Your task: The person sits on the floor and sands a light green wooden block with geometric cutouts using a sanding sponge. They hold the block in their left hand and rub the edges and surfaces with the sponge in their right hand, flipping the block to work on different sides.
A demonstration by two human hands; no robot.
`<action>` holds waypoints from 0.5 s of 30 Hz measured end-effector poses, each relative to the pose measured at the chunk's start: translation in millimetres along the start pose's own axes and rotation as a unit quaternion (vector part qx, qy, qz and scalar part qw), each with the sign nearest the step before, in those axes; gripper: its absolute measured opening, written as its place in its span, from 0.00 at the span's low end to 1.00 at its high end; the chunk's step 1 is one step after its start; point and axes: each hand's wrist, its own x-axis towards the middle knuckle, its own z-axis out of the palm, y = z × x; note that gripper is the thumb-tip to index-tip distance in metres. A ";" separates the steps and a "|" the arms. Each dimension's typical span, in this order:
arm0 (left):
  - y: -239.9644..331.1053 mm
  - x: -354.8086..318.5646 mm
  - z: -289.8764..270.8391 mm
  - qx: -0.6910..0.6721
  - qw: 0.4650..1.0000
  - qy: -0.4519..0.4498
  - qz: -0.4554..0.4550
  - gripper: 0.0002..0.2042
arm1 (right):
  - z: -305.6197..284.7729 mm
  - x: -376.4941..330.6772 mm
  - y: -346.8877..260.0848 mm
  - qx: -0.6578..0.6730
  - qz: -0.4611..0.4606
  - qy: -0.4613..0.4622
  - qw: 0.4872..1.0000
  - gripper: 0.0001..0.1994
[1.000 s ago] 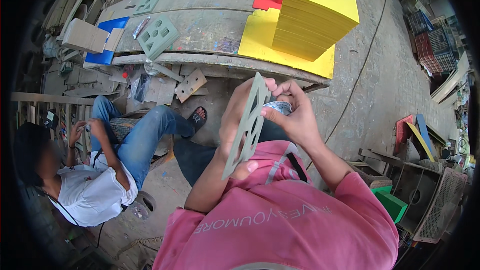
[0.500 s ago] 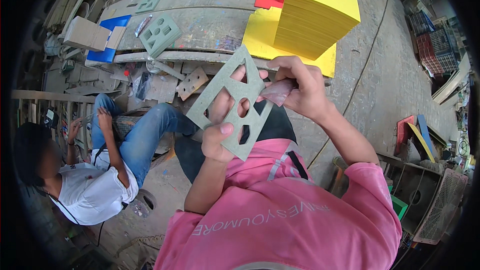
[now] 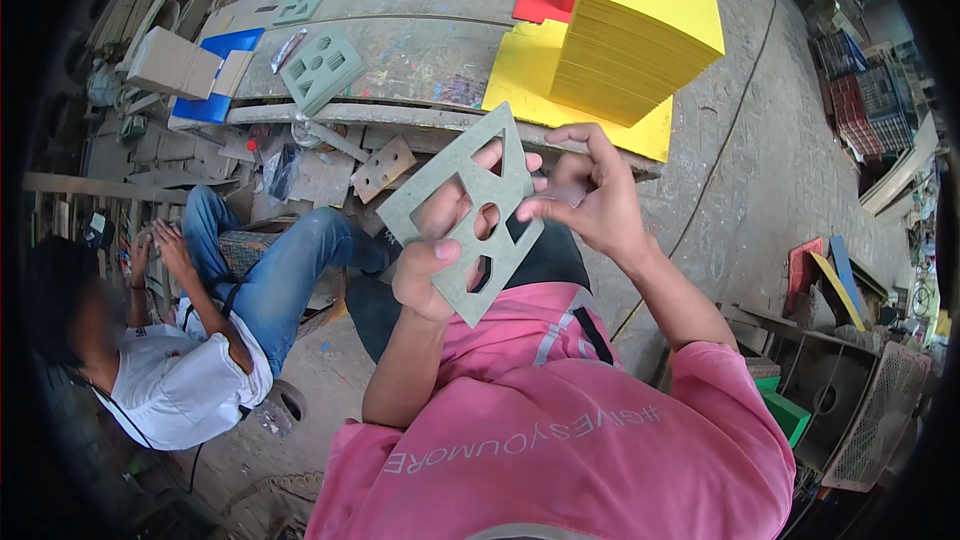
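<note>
Left hand (image 3: pixel 425 275) is being used as the clamp here: a grey-green plate (image 3: pixel 488 192) with cutouts is being pinched in it, thumb pressed on the upper face, fingers being seen behind through the holes. So yeah, the plate is being held up at a tilt above the lap, off the workbench (image 3: pixel 420 50). Right hand (image 3: pixel 605 200) is being held just beside the plate's right edge, thumb and index finger parted; honestly can't tell if the edge is being touched or if anything thin is being gripped by the other fingers. On the bench, 1 pile of similar plates (image 3: pixel 322 68) and 1 tall yellow stack (image 3: pixel 640 45) are being supported. Off to the left, 2 hands (image 3: pixel 173 250) of a seated co-worker (image 3: pixel 185 385) are being held up close together.
</note>
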 end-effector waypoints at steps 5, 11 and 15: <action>-16.6 -7.4 -3.1 -0.021 0.999 0.047 0.001 0.54 | 1.5 -5.9 -11.9 -0.050 0.056 0.007 0.997 0.33; -9.5 -3.9 6.8 -0.015 0.999 0.048 -0.017 0.54 | 8.7 -15.0 6.1 0.007 0.016 0.055 0.998 0.34; -7.5 -4.7 4.6 -0.032 0.999 0.006 -0.021 0.54 | 3.8 -17.8 5.8 0.079 0.136 -0.035 0.987 0.37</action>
